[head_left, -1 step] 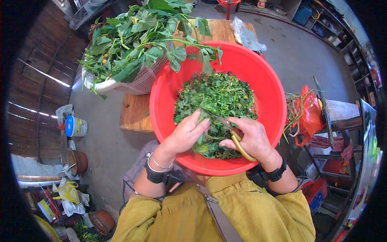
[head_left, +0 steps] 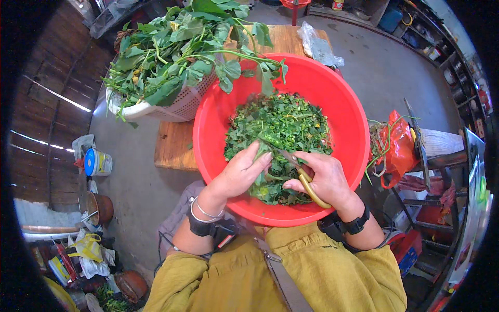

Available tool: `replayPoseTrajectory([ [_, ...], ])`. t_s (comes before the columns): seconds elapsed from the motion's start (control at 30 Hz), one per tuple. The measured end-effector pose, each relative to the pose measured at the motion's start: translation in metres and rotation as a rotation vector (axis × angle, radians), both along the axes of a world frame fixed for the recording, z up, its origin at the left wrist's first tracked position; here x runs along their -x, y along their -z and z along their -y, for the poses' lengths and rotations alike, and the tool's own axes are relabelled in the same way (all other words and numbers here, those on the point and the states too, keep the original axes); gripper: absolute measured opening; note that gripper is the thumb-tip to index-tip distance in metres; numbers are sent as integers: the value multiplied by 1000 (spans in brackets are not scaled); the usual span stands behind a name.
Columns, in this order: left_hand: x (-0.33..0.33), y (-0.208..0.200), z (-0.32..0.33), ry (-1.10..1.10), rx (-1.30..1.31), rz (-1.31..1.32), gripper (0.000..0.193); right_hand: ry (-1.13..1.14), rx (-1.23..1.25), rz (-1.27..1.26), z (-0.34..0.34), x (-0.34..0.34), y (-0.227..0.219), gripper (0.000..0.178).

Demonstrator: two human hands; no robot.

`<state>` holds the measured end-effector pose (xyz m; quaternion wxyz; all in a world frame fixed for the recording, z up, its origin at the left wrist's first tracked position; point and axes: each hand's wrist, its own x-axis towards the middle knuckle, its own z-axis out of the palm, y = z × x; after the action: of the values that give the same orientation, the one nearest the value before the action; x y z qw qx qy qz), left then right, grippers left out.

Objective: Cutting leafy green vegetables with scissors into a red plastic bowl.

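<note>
Over a big red basin [head_left: 353,119], my left hand [head_left: 243,170] is closed round a bunch of leafy greens [head_left: 264,150]. My right hand [head_left: 323,176] grips a pair of scissors [head_left: 311,191] with yellow handles. Their dark blades point left and lie at the bunch, close to the left fingers. Beneath both hands, chopped greens [head_left: 291,117] cover the basin's bottom. A pale perforated basket [head_left: 179,106] at the far left is heaped with uncut leafy stems [head_left: 171,57], some hanging over the basin's rim.
Basket and basin are by a wooden table [head_left: 174,148]. A clear plastic bag [head_left: 317,44] lies on its far end. At the right, a red plastic bag [head_left: 400,148] hangs beside a rack. A blue-lidded bucket [head_left: 97,162] stands on the floor at the left.
</note>
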<state>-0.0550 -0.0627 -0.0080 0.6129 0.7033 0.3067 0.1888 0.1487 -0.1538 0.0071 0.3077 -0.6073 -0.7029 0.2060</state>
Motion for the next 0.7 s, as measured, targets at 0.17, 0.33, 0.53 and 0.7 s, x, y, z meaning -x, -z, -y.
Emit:
replayPoseTrajectory([
  [0.17, -8, -8, 10, 4, -175, 13, 31, 22, 73, -71, 4, 3, 5, 54],
  [0.33, -15, -8, 13, 3, -274, -128, 45, 176, 319, -457, 6, -6, 8, 56],
  [0.53, -25, -8, 31, 151, -518, -203, 77, 42, 176, -660, 4, 10, 4, 56],
  [0.7, -26, -5, 28, 200, -496, -251, 83, 152, 239, -519, 5, 21, -2, 51],
])
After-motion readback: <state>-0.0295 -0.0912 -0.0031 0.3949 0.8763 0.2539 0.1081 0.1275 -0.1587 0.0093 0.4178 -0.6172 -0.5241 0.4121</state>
